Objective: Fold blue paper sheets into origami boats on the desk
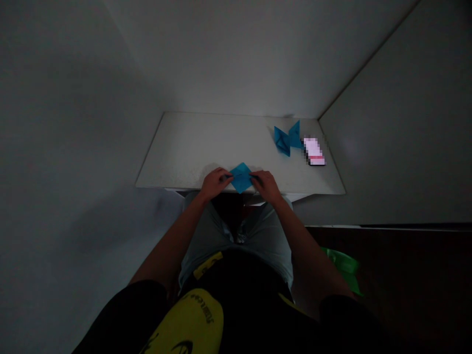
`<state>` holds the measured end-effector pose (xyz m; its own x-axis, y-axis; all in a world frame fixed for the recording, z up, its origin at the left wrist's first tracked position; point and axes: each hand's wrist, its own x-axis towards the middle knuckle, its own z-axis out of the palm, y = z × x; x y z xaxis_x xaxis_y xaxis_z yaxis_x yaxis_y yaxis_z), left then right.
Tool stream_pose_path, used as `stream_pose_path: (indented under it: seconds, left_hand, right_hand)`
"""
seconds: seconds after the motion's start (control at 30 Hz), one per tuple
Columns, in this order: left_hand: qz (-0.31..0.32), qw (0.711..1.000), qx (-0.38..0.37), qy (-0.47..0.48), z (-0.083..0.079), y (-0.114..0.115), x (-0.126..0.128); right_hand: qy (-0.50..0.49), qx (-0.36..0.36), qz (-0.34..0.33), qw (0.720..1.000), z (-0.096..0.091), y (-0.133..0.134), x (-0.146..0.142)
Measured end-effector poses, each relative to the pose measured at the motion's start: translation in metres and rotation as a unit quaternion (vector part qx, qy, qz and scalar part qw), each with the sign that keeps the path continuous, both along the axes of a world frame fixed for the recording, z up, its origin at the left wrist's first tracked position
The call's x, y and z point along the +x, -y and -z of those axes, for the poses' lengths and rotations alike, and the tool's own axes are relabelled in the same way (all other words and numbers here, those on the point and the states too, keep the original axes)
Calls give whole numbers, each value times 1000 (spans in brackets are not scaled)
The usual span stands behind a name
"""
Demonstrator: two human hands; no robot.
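Note:
A blue folded paper, diamond-shaped, lies at the near edge of a small white table. My left hand pinches its left corner with the fingers closed. My right hand pinches the right corner the same way. Both hands rest on the table edge, one on each side of the paper.
Two folded blue paper shapes stand at the table's far right. A pixelated phone-like object lies beside them. White walls close in the table on the left, back and right. Something green lies on the dark floor at right.

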<state>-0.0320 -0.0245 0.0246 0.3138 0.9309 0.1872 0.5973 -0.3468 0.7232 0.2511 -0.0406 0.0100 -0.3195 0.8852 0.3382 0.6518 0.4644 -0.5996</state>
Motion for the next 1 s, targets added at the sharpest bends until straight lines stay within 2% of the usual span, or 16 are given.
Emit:
stream_pose_path:
  seconds: [0.1,0.2,0.37,0.57,0.67,0.83,1.0]
  left_hand:
    - [1,1000,-8,2,-1,0,0]
    - [21,1000,-6,-13,-1,-1,0]
    - [70,990,60,-103,3,-1,6]
    - [109,978,84,-159,6,-4,8]
    - [129,971,101,-173,5,-1,6]
    - [142,968,116,-172,2,10,10]
    - [153,978,86,-109,-2,2,11]
  right_hand:
    - [-15,-4,32,999,1,-1,-3]
    - [-14,2,-4,1000,1,0,0]
    - [-23,5,-84,996,4,0,9]
    - [-36,21,-54,998,10,0,13]
    - [-19,21,-76,997,9,3,17]
    - [4,11,-91,996,4,6,23]
    - [-8,1,-43,999,4,6,21]
